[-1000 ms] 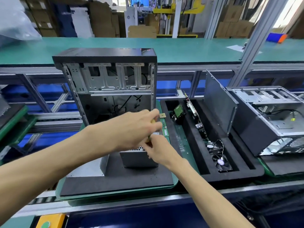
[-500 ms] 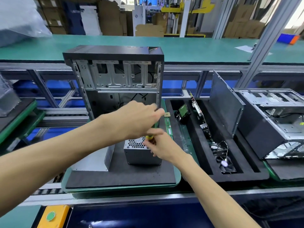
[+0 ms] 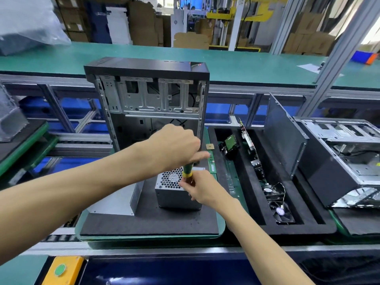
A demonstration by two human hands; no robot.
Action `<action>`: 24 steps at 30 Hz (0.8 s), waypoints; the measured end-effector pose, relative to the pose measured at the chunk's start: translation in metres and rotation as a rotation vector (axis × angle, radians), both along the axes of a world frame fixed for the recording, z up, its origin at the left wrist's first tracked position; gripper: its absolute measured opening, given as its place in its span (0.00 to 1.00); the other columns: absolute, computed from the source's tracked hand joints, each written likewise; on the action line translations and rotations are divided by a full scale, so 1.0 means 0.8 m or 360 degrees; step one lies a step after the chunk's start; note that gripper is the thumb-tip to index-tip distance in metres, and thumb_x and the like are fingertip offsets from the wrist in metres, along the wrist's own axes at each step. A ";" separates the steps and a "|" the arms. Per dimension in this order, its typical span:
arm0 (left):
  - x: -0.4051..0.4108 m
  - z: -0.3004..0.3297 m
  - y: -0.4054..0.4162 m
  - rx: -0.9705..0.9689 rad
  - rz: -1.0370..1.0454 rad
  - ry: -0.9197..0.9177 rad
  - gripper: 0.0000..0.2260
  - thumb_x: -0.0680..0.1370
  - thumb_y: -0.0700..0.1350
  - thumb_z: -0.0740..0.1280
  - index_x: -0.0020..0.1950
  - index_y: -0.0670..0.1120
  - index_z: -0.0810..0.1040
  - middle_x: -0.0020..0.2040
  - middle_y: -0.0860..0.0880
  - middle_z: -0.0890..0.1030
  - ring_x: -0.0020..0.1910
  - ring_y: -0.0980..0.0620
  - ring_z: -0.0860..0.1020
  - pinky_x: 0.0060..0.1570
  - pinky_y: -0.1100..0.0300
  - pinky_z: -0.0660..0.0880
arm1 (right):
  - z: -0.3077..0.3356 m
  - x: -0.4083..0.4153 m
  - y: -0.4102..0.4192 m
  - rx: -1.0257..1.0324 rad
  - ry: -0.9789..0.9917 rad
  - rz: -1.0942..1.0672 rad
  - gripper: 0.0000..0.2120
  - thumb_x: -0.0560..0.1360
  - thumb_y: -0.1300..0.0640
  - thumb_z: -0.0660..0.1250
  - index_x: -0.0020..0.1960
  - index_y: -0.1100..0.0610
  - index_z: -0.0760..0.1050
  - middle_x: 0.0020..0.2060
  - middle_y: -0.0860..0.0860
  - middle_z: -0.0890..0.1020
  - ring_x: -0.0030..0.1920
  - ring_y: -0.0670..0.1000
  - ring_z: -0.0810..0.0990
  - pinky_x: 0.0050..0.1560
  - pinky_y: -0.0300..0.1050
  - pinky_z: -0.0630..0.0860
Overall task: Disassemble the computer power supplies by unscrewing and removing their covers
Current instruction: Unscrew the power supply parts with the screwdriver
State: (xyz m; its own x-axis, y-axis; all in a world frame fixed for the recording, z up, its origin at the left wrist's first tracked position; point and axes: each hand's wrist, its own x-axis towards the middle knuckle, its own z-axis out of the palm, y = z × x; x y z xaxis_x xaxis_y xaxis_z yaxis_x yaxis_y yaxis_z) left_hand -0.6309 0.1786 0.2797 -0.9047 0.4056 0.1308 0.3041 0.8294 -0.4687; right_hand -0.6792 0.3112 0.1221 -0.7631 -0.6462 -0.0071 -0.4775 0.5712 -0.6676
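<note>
A small grey power supply with a honeycomb fan grille on top stands on a black foam mat, in front of an open upright computer case. A screwdriver with a green and yellow handle stands upright over the supply's top right. My left hand is closed over the handle's upper end. My right hand pinches the screwdriver lower down, at the supply's right top edge. The tip and any screw are hidden by my fingers.
A loose grey metal panel lies left of the supply. To the right, a black foam tray holds circuit boards and fans, with a dark side panel standing in it. Another open case lies at far right. A yellow box with a green button sits near me.
My left hand has risen a little, so the green and yellow handle and the fan grille now show. The view has shifted, so the case and supply sit further right.
</note>
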 end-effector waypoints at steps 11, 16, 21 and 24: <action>0.001 0.002 -0.007 0.0002 0.0165 0.0029 0.27 0.80 0.69 0.49 0.45 0.47 0.72 0.37 0.50 0.69 0.28 0.50 0.67 0.26 0.58 0.58 | 0.009 0.008 -0.001 -0.0014 0.0118 0.0001 0.16 0.83 0.47 0.65 0.42 0.57 0.73 0.33 0.54 0.80 0.34 0.58 0.79 0.40 0.56 0.80; 0.006 0.008 -0.014 0.0301 -0.0210 -0.0432 0.10 0.79 0.47 0.65 0.60 0.49 0.72 0.56 0.47 0.70 0.47 0.46 0.73 0.38 0.54 0.70 | 0.008 0.006 0.003 -0.0029 0.0012 -0.0014 0.16 0.84 0.49 0.64 0.44 0.60 0.76 0.34 0.56 0.81 0.31 0.55 0.82 0.38 0.56 0.82; 0.000 0.009 0.005 0.0017 0.0128 -0.0064 0.26 0.81 0.67 0.50 0.43 0.45 0.69 0.35 0.50 0.68 0.29 0.48 0.67 0.29 0.57 0.61 | 0.008 0.014 0.000 -0.0034 0.0088 -0.0038 0.15 0.83 0.49 0.65 0.41 0.55 0.74 0.34 0.53 0.80 0.35 0.58 0.80 0.42 0.58 0.81; 0.006 0.005 -0.004 0.0261 -0.0090 -0.0344 0.15 0.80 0.58 0.63 0.60 0.49 0.70 0.52 0.49 0.70 0.35 0.50 0.68 0.33 0.55 0.64 | 0.006 0.013 0.002 -0.0031 0.0051 -0.0054 0.15 0.84 0.50 0.64 0.45 0.60 0.78 0.35 0.55 0.81 0.35 0.58 0.81 0.44 0.60 0.81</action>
